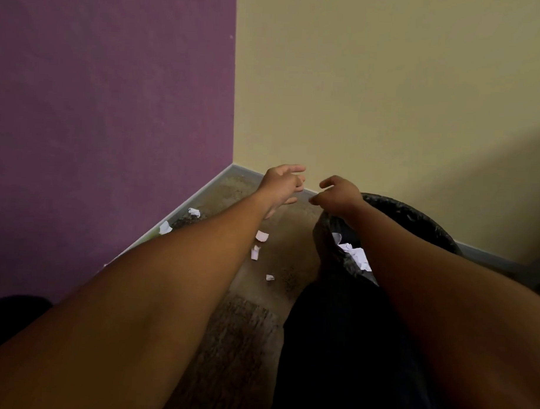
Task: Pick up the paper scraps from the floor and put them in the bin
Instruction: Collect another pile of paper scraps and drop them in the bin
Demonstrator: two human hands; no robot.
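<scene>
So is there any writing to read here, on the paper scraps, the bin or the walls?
None can be read.
Scraps on the floor: white, no print visible at this size.
Paper in the bin: crumpled, looks blank, too small to be sure.
Bin: black liner, no label showing.
Purple wall and beige wall: bare, no signs.

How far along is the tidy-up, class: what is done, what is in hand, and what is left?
Done: some crumpled paper already lies in the black-lined bin. In hand: nothing; the left hand and right hand both hang open and empty above the floor. Left: at least five scraps remain on the carpet, two by the purple wall's skirting and three nearer the bin.
</scene>
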